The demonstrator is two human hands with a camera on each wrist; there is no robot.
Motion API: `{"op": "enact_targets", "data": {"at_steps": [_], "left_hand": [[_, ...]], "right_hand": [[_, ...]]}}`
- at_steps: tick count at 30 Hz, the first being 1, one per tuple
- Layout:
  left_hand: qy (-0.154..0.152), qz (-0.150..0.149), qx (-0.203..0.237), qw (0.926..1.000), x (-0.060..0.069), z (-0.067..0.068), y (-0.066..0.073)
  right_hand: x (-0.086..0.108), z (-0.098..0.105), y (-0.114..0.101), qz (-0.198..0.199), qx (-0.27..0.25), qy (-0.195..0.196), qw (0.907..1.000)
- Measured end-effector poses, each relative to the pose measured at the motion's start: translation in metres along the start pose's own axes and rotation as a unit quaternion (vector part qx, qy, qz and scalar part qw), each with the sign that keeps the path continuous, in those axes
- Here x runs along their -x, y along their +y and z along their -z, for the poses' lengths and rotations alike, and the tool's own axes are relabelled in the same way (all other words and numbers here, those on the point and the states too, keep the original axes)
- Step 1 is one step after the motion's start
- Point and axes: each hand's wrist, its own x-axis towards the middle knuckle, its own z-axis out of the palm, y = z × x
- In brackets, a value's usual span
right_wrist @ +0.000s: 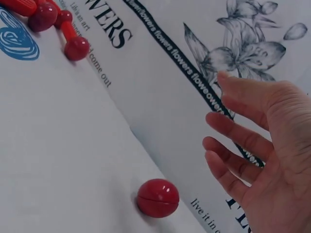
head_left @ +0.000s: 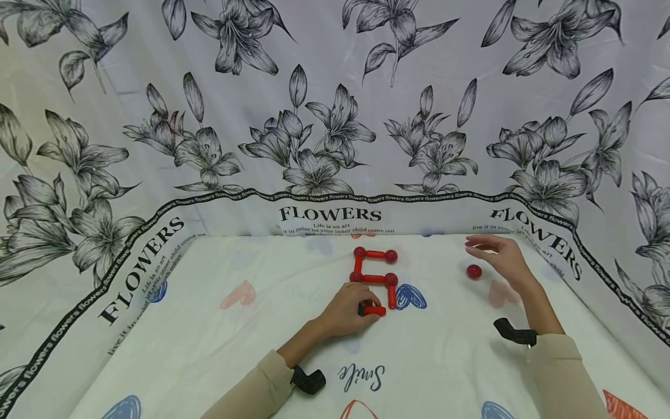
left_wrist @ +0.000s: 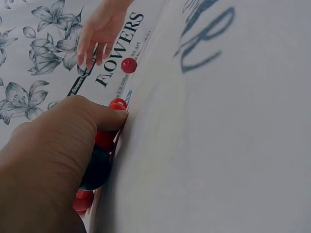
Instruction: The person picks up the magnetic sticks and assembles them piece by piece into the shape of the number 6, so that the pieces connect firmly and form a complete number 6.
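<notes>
My left hand (head_left: 348,309) grips a red rod (head_left: 374,311) low over the cloth, thumb along its side. A dark ball (left_wrist: 97,169) shows beside the rod under the hand; whether they are joined I cannot tell. Just beyond the fingers lies a figure of red rods and red balls (head_left: 391,279), with one rod (head_left: 392,298) pointing toward me from its near right corner. Off to the right, my right hand (head_left: 497,256) hovers with nothing in its relaxed fingers. A loose red ball (right_wrist: 158,198) rests on the cloth below it, apart from the fingers.
A white cloth (head_left: 251,349) printed with hearts and the word Smile covers the table. Behind it hangs a flower-printed curtain (head_left: 335,145), which also runs along both sides. Black bands with small mounts (head_left: 309,381) are on both wrists.
</notes>
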Motion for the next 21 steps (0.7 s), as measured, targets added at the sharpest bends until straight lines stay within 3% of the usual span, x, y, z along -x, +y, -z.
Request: {"op": "enact_targets", "data": {"at_steps": [3, 6, 12, 21], "left_hand": [[0.002, 0.001, 0.001, 1.0, 0.0, 0.0, 0.0], [-0.001, 0.002, 0.001, 1.0, 0.0, 0.0, 0.0], [-0.005, 0.004, 0.001, 1.0, 0.0, 0.002, 0.001], [-0.004, -0.003, 0.002, 1.0, -0.001, 0.002, 0.001]], "right_hand": [[0.001, 0.003, 0.011, -0.018, 0.016, -0.007, 0.9997], [0.003, 0.007, 0.027, -0.037, 0.037, -0.039, 0.9979], [0.005, 0.005, 0.051, -0.071, 0.016, -0.105, 0.9918], [0.002, -0.005, 0.055, -0.04, 0.0, -0.094, 0.9948]]}}
